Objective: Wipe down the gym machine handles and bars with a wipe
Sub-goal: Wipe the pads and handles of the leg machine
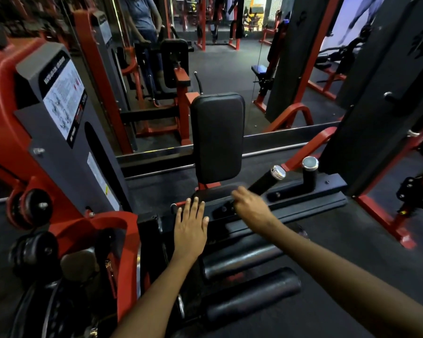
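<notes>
I face a red and black seated gym machine. Its black handle (265,181) with a chrome end cap slants up to the right of the seat (214,191). My right hand (250,207) is blurred at the lower end of that handle, fingers curled downward; what they enclose is hidden. No wipe shows. My left hand (191,225) lies flat with fingers spread at the seat's front edge, holding nothing. A second short upright handle (310,172) with a chrome cap stands further right. The upright black back pad (217,135) rises behind the seat.
Two black foam rollers (244,262) (252,296) lie below my arms. A grey shroud with an instruction placard (64,98) on the red frame fills the left. A mirror (217,69) behind reflects other machines and a standing person (142,23). A dark rack upright (376,106) stands right.
</notes>
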### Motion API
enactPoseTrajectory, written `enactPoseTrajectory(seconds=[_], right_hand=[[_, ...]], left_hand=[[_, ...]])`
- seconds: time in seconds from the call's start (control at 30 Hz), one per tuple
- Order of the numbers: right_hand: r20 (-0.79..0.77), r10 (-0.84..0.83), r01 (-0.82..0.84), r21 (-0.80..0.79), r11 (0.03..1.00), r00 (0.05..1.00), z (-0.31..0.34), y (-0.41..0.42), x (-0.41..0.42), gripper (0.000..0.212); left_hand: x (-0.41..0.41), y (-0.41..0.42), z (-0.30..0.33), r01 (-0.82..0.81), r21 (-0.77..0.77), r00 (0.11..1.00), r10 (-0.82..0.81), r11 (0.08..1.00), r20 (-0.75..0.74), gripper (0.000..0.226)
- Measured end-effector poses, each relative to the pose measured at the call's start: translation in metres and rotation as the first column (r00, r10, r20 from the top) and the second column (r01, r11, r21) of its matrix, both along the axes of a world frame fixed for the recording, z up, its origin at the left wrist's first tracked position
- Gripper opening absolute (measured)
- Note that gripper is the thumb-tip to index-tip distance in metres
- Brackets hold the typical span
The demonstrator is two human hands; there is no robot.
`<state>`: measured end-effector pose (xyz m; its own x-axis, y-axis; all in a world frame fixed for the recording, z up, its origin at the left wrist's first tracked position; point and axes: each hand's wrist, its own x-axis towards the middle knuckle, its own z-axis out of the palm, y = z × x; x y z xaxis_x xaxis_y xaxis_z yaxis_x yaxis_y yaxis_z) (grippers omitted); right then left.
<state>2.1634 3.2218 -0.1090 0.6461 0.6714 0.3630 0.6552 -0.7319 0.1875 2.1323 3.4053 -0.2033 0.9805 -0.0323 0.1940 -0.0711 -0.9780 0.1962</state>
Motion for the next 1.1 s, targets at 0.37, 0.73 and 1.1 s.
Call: enactPoseTrajectory(seconds=[0.37,0.73,1.1], right_hand=[[-0.357,-0.383,0.362,0.930,-0.061,0.852,0.019,-0.030,-0.020,0.013],[-0.662,-0.289,0.517,0.733,-0.443,0.692,-0.023,-0.023,-0.009,0.014],[-0.866,-0.071,0.868,0.497,0.000,0.496,-0.052,-0.005,-0.001,0.018]], left_hand=[[0.001,0.001,-0.002,-0.001,0.001,1.000,0.001,1.000,-0.020,0.067],[0.002,-0.001,0.001,0.011,0.027,0.997,-0.009,1.000,-0.073,0.078],[0.001,-0.003,0.004,-0.008,0.067,0.996,0.014,0.998,-0.089,0.080]])
